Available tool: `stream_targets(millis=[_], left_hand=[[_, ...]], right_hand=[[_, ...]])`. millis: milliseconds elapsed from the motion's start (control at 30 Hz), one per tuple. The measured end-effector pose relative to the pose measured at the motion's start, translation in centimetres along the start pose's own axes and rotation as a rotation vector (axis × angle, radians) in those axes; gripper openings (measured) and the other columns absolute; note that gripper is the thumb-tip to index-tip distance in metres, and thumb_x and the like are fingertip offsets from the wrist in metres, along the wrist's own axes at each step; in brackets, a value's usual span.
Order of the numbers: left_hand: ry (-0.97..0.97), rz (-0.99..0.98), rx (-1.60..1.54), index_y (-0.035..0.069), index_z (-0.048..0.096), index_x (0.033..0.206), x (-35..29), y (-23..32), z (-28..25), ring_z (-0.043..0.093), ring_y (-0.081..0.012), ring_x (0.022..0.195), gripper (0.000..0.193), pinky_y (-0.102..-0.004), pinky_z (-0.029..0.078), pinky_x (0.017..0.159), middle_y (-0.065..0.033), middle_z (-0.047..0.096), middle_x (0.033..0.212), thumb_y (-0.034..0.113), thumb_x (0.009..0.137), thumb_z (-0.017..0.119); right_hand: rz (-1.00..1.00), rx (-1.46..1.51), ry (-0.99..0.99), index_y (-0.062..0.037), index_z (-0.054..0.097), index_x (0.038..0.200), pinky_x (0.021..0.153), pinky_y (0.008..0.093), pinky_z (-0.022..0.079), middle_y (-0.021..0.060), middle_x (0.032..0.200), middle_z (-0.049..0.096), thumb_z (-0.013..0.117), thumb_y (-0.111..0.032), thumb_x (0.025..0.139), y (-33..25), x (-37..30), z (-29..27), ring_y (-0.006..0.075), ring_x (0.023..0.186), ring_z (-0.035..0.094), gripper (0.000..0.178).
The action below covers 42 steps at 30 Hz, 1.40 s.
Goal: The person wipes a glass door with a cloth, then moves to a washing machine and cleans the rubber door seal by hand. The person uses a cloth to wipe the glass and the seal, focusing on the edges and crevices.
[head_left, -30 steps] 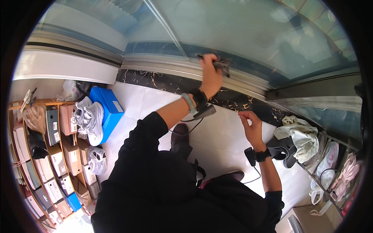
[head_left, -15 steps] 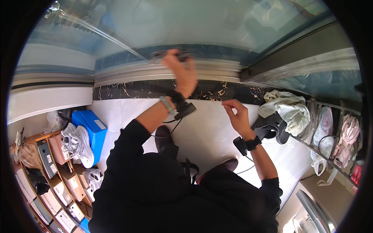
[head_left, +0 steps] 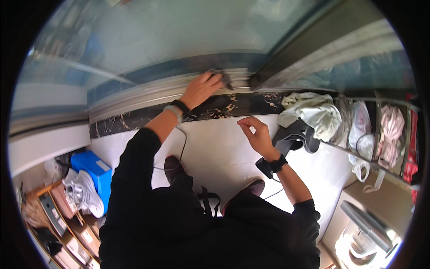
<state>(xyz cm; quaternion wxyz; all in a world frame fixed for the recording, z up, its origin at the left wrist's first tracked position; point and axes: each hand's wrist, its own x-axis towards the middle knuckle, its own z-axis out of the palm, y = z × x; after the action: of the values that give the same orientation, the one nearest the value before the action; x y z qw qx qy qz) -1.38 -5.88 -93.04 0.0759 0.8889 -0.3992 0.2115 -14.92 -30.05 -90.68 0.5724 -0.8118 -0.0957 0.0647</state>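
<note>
My left hand [head_left: 201, 91] reaches forward to the pale metal sliding-door track [head_left: 156, 92]. Its fingers are closed on a dark grey cloth [head_left: 227, 80], which lies against the track near the metal door frame and is partly hidden by the fingers. Behind it rises a large glass panel [head_left: 179, 33]. Lower and to the right, my right hand [head_left: 259, 136] hovers over the white floor beside a black marbled sill [head_left: 219, 106]. Its thumb and forefinger are pinched together, with nothing visible between them.
A pale crumpled cloth [head_left: 313, 112] drapes over a rack's end, above black slippers [head_left: 293, 136]. Bags [head_left: 389, 132] hang along the rack. At left stand white sneakers [head_left: 83, 193], a blue box [head_left: 94, 168] and shoebox shelves [head_left: 67, 224]. A clear-sided appliance [head_left: 363, 237] sits lower right.
My left hand has slid the cloth rightward and lower, close to the door frame. The right hand keeps its pinched pose, while the view has shifted.
</note>
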Motion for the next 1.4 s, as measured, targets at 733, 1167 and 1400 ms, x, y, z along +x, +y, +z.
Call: stream_targets(millis=[733,1167,1400], left_hand=[[0.12,0.009,0.145,0.017,0.066,0.1,-1.3,-3.2,-4.6,0.053,-0.0231,0.109,0.02,-0.0352,0.048,0.085,0.0001,0.056,0.12,0.015,0.08,0.062],[1.143,-1.387,0.09,-0.006,0.036,0.126,-15.1,-12.9,-7.1,0.04,-0.0429,0.115,0.04,-0.047,0.035,0.099,-0.029,0.034,0.125,-0.007,0.086,0.043],[1.181,-1.997,-0.422,0.006,0.038,0.128,-19.0,-14.6,-2.9,0.055,-0.0381,0.096,0.034,-0.0447,0.047,0.086,-0.023,0.05,0.111,0.006,0.095,0.048]], right_hand=[[-0.659,-0.808,0.18,-0.0048,0.055,0.132,0.113,0.0482,0.033,0.0181,0.148,0.041,0.055,0.008,0.079,-5.8,10.2,-2.3,0.0367,0.136,0.04,0.055],[-0.657,-0.827,-0.015,-0.0049,0.049,0.138,0.115,0.0535,0.025,0.017,0.152,0.034,0.06,0.002,0.082,-7.9,12.3,3.0,0.039,0.141,0.03,0.057],[-0.62,-0.749,-0.034,-0.0028,0.051,0.134,0.114,0.0526,0.028,0.0172,0.15,0.037,0.059,0.004,0.082,-7.6,11.3,3.2,0.0408,0.139,0.032,0.053]])
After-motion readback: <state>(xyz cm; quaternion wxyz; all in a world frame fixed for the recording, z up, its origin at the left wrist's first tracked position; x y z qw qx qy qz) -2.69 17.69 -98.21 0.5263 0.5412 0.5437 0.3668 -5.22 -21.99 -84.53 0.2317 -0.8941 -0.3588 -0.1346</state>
